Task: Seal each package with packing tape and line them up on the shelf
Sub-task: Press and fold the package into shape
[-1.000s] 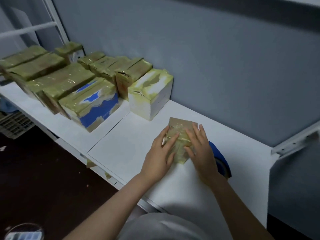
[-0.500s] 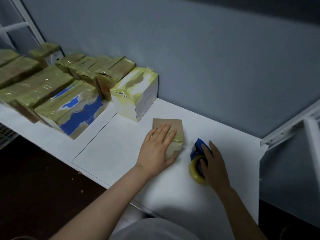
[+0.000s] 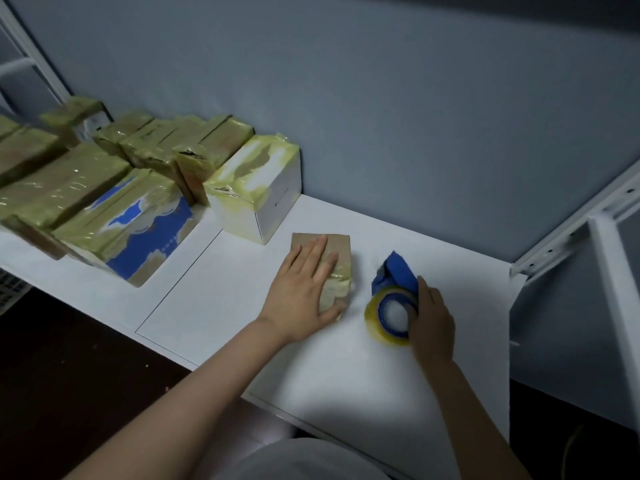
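Head view: left hand presses flat on small brown cardboard package; right hand grips blue tape dispenser; taped white box stands near, markings illegible.

One head-worn camera looks down, close, onto the white shelf.

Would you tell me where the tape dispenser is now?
Head view: the tape dispenser sits on the white shelf, in the right hand, just right of the brown package.
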